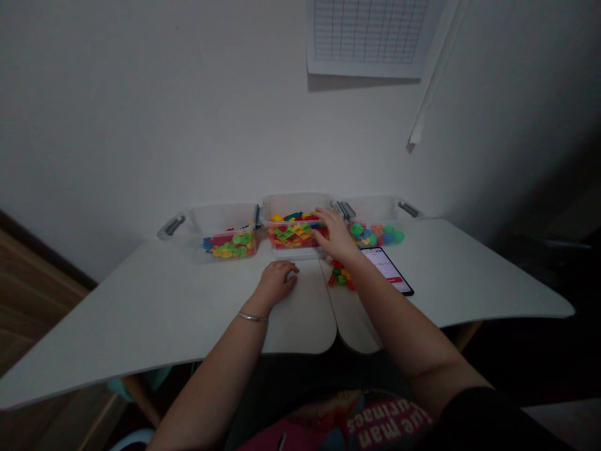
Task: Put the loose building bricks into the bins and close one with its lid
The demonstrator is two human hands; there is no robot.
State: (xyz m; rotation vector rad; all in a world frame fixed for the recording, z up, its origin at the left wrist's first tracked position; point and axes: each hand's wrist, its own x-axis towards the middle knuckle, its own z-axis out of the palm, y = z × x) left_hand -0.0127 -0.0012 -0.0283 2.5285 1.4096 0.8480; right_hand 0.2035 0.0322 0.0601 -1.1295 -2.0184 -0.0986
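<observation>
Plastic pieces (292, 236) in bright red, yellow, green and blue fill the lower part of the clear middle box (282, 204), beyond my left hand and partly behind my right. Closest to me is my printed shirt (375, 423), and past it my bare forearms reach over the white table (188, 313), with a silvery bracelet (252, 317) on the left wrist. My left hand (275, 283) rests palm down on the tabletop, its fingers loosely curved; I cannot tell whether anything lies between thumb and forefinger. Right of it, partly hidden by my other arm, is a small loose pile (342, 276) of coloured pieces, just beside a lit phone (387, 269). My right hand (339, 237) is at the right side of the middle box, thumb and fingers spread apart; whether they touch anything there, I cannot tell. Flanking that box are a left box (220, 219) and a right box (375, 210), also clear, each with coloured pieces inside. Behind them rises the pale wall (141, 125), bearing a gridded sheet (366, 37).
</observation>
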